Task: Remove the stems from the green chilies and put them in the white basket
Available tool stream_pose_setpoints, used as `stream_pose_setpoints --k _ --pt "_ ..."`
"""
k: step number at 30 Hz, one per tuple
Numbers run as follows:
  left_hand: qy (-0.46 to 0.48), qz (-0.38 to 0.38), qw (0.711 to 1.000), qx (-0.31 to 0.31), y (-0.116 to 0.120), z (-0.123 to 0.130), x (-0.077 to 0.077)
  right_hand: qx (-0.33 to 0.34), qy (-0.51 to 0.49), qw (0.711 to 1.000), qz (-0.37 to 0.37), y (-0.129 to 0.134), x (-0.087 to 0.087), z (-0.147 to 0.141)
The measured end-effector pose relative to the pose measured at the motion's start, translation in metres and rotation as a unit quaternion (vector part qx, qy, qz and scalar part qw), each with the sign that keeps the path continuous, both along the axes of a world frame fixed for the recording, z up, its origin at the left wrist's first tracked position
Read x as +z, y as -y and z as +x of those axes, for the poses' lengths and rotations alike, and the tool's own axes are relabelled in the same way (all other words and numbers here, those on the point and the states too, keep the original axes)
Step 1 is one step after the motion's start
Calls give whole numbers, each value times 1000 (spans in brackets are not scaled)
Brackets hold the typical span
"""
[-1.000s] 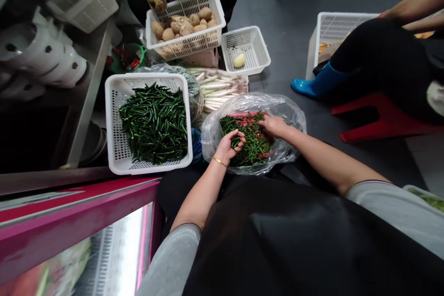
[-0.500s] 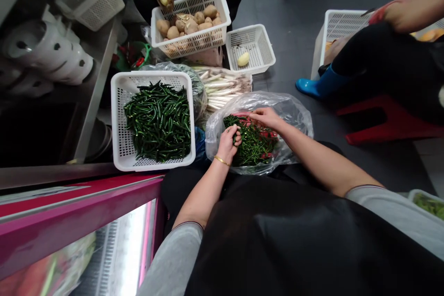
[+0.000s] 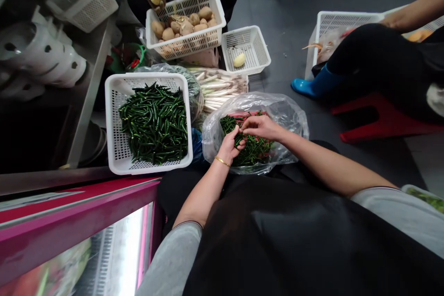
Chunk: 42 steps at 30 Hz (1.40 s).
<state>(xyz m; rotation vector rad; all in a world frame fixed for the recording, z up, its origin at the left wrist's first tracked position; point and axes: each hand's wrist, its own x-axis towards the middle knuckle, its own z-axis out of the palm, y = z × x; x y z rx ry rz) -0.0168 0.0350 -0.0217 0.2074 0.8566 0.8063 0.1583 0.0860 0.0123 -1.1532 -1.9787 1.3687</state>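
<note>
Left grip (image 3: pixel 239 137) curled round slender dark-green vegetables (image 3: pixel 255 153), right grip (image 3: pixel 242 129) pinched against it, over clear plastic bag (image 3: pixel 293 118), mid-frame, dark-grey tiled floor (image 3: pixel 286 41) upper right.

Left hand (image 3: pixel 231 146) and right hand (image 3: pixel 261 128) meet over the bag (image 3: pixel 289 108) — chillies (image 3: pixel 154 122) at its nine o'clock, potatoes (image 3: pixel 186 27) at eleven.

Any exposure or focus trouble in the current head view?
Head view: light strip blown out, black apron nearly detail-free, highlights on the plastic bag, vegetables at lower left blurred; crated green peppers reasonably sharp; apparent wide-angle stretch near edges.
</note>
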Motion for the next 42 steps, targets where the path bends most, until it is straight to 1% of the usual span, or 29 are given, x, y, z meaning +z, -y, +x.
stream_pose_setpoints --k 1,2,4,6,7,8,9,11,12,14,16,17,18,20,21,23,25,26,27,28,30,31,32,33,35,36,37,39,42 --pt "-3 3 1000 9 1 0 0 23 -4 1000 -8 3 1 -2" --pt "-10 7 1000 10 2 -2 -1 23 -2 999 -23 3 -2 -4" --pt "-25 15 1000 0 3 -9 0 -35 43 996 -65 -4 -16 -7" --pt "-26 21 999 -6 5 -16 1 -88 167 978 -86 -15 -36 -14" --pt "-22 22 999 -6 5 -20 2 -88 240 963 -81 -20 -46 -18" --pt "-20 21 1000 -4 5 -23 3 -73 300 948 -72 -24 -55 -21" --pt "-18 21 1000 -2 5 -26 3 -50 337 938 -61 -28 -62 -23" --pt "-6 23 1000 3 4 -30 4 -34 340 939 -45 -35 -70 -21" --pt "4 24 1000 7 4 -32 4 -47 325 943 -48 -38 -70 -16" --pt "31 21 999 15 3 -32 3 -97 280 952 -78 -44 -63 0" --pt "53 8 998 18 3 -30 3 -144 214 960 -111 -45 -49 16" --pt "59 -1 998 16 4 -27 3 -156 176 966 -112 -40 -41 21" --pt "63 -10 998 8 4 -24 2 -163 139 972 -94 -33 -32 23" --pt "65 -31 997 -21 5 -15 0 -159 97 982 -11 -7 -18 20" --pt "61 -41 997 -35 5 -11 -1 -142 92 985 39 9 -13 16" --pt "39 -48 997 -55 7 -5 -4 -65 93 986 119 40 -8 6" --pt "0 -25 998 -64 9 -3 -7 42 90 983 152 63 -10 0" --pt "-22 -5 997 -68 10 -4 -7 76 83 981 155 70 -11 0" --pt "-42 18 996 -76 11 -6 -6 80 79 981 156 72 -11 1" --pt "-60 40 993 -89 12 -8 -5 54 81 983 158 72 -11 3" --pt "-83 82 983 -139 13 -13 0 -33 106 979 170 63 -8 9" --pt "-91 102 975 -173 13 -15 4 -56 128 974 177 57 -4 10" --pt "-99 122 965 -210 14 -16 8 -47 155 970 181 51 -1 11" --pt "-109 141 952 -250 14 -17 12 -5 181 968 176 46 2 11" --pt "-133 174 925 -311 16 -17 20 114 218 959 140 38 7 9" --pt "-143 188 914 -329 17 -17 23 159 220 956 113 36 8 8" --pt "-147 201 907 -340 18 -17 25 187 207 957 83 36 9 7" --pt "-137 221 902 -345 20 -19 28 192 146 970 16 39 11 5" --pt "-100 228 904 -347 22 -25 31 153 51 985 -61 49 16 2"
